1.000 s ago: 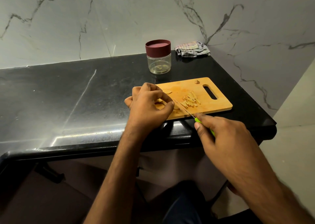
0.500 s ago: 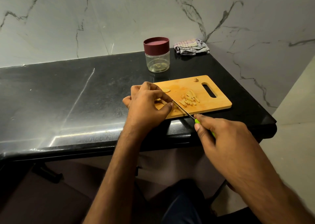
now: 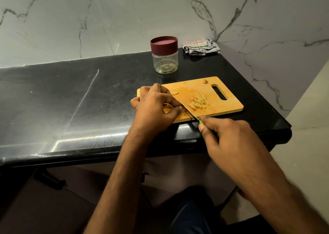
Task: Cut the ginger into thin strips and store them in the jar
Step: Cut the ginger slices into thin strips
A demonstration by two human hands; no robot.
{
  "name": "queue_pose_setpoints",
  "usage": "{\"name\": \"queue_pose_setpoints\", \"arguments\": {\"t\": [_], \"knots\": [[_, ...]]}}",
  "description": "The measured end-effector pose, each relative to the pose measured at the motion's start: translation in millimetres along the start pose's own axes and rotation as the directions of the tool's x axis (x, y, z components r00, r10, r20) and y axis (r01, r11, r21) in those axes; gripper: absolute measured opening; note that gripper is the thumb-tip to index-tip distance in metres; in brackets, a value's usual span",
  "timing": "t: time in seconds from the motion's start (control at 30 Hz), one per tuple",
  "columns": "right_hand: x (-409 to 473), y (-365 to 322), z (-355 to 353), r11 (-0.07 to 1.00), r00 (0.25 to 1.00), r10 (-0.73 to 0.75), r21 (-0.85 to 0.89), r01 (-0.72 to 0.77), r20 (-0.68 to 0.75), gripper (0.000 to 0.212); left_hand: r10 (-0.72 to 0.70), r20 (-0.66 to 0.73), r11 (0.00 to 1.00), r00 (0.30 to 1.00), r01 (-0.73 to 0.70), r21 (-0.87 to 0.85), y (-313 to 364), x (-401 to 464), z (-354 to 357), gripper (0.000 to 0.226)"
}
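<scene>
A wooden cutting board [image 3: 229, 98] lies near the black counter's front right corner. My left hand [image 3: 154, 109] pinches a ginger piece on the board's left half, mostly hidden under my fingers. My right hand [image 3: 222, 134] grips a green-handled knife [image 3: 188, 111], its blade lying against the ginger beside my left fingertips. A pile of cut ginger strips [image 3: 198, 101] sits mid-board. One ginger slice [image 3: 173, 91] shows behind my left hand and a small scrap [image 3: 205, 81] near the far edge. The clear jar [image 3: 164, 55] with a maroon lid stands closed behind the board.
A folded checked cloth [image 3: 201, 46] lies at the back right against the marble wall. The black counter [image 3: 71, 100] stretches left of the board. Its right edge drops off just past the board.
The blade has slid a little further along the ginger under my left fingertips. Both hands stay where they were, and the view has shifted slightly.
</scene>
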State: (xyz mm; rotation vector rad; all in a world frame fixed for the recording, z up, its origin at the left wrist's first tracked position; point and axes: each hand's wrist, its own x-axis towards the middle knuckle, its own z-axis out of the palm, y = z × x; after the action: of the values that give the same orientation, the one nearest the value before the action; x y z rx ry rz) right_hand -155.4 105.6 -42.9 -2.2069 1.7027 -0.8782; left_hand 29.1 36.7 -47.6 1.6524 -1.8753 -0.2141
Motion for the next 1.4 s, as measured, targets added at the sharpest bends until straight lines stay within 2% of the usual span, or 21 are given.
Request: {"name": "queue_pose_setpoints", "arguments": {"t": [0.13,0.43,0.53,0.63,0.83,0.93,1.1,1.4], "knots": [[4.3,-3.9,1.7,0.999,0.999,0.005,-0.042,-0.003,0.04,0.036,-0.013,-0.015,1.0,1.0,0.013,-0.011,0.5,-0.7,-0.3,0.01],[-8.7,4.2,-4.6,0.982,0.999,0.052,-0.184,-0.053,-0.006,0.043,0.009,-0.084,1.0,0.996,-0.01,-0.008,-1.9,-3.4,4.4,0.004],[-8.4,4.0,-4.0,0.984,0.998,0.056,-0.167,-0.054,0.003,0.045,0.067,-0.068,0.997,0.995,-0.069,-0.029,-3.3,-3.8,4.9,0.011],[-8.0,3.1,-3.8,0.991,0.999,0.043,-0.127,-0.042,0.012,0.046,0.134,-0.012,0.99,0.991,-0.133,0.045,-0.2,-4.5,4.4,0.023],[-10.7,3.1,-3.6,0.996,1.0,0.014,-0.088,-0.012,0.016,0.044,0.145,0.028,0.985,0.989,-0.147,0.091,2.9,-3.7,4.5,0.036],[-11.1,3.1,-3.3,0.997,1.0,-0.013,-0.07,0.011,-0.024,0.041,0.12,-0.025,0.992,0.993,-0.119,0.037,0.6,-4.5,5.3,0.031],[-9.6,0.2,-2.4,1.0,0.999,-0.007,-0.022,0.006,-0.051,0.04,-0.029,-0.127,0.999,0.992,0.024,-0.043,-1.3,-5.8,2.8,0.016],[-13.0,1.4,-0.2,1.0,0.999,-0.025,-0.007,0.025,-0.037,0.038,-0.017,-0.069,1.0,0.997,0.016,-0.007,-1.4,-5.3,2.0,0.01]]}}
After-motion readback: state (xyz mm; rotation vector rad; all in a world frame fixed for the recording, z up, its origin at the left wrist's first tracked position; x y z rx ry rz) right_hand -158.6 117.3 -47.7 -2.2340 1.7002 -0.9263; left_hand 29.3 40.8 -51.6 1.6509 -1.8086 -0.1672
